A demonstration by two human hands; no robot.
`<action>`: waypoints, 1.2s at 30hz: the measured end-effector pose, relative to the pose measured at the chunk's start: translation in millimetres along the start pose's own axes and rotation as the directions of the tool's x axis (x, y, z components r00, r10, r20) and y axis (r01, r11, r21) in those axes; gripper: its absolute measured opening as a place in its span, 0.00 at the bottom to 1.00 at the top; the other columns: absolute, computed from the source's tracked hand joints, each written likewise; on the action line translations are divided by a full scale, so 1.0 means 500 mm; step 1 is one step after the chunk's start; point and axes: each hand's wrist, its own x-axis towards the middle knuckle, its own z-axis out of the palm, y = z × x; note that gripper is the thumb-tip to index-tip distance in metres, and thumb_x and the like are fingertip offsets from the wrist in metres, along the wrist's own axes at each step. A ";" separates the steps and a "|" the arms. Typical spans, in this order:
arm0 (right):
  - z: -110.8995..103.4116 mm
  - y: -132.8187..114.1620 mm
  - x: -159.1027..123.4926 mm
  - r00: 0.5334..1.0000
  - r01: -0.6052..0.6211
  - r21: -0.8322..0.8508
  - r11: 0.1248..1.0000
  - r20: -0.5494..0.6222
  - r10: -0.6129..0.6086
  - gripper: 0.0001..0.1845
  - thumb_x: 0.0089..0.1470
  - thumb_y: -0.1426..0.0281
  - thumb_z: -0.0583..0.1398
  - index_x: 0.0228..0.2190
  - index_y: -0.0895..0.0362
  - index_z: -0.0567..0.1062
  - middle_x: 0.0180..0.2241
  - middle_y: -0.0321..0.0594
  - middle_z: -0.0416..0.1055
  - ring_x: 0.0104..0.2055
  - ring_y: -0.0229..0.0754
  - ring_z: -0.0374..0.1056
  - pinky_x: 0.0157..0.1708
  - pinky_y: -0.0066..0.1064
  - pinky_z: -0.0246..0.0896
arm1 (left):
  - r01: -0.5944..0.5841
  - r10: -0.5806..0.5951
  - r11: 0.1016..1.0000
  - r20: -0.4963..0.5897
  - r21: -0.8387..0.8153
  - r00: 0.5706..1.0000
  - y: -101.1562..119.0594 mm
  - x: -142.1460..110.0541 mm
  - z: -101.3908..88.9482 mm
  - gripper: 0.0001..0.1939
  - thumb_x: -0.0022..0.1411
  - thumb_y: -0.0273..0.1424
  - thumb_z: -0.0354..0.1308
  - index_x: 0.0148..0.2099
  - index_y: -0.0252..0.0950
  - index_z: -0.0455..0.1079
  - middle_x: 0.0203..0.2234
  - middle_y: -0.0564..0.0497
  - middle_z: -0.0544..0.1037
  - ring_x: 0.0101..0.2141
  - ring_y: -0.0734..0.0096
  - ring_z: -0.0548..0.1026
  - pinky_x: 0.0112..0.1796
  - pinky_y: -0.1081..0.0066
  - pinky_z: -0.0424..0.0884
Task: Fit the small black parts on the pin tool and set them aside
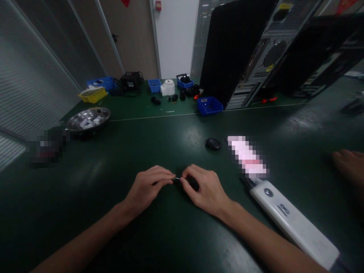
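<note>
My left hand [149, 185] and my right hand [206, 189] meet low over the green table, thumbs and fingertips pinched together. Between them is a small dark object [194, 184], mostly covered by my right fingers. A thin bright metal-like sliver [178, 178] shows in the gap between my fingertips. The left fingertips close on the dark end beside this sliver. What kind of thing it is cannot be made out. A black computer mouse [213, 144] lies beyond my right hand, apart from it.
To the right lies a white bar-shaped device [295, 223] marked 18. Another person's hand [349, 163] rests at the far right. A metal bowl [104, 115] with white pieces stands at left. Behind are a blue bin [209, 106], a yellow tray [93, 95] and a computer tower [233, 49].
</note>
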 end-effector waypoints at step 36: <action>0.000 -0.009 0.007 0.999 -0.048 0.376 0.926 0.001 0.051 0.08 0.66 0.65 0.58 0.34 0.55 0.72 0.28 0.31 0.70 0.29 0.35 0.65 0.30 0.27 0.57 | -0.090 0.090 0.996 0.006 0.006 0.996 0.015 0.000 0.001 0.17 0.68 0.25 0.57 0.54 0.48 0.75 0.44 0.55 0.78 0.44 0.80 0.74 0.45 0.76 0.73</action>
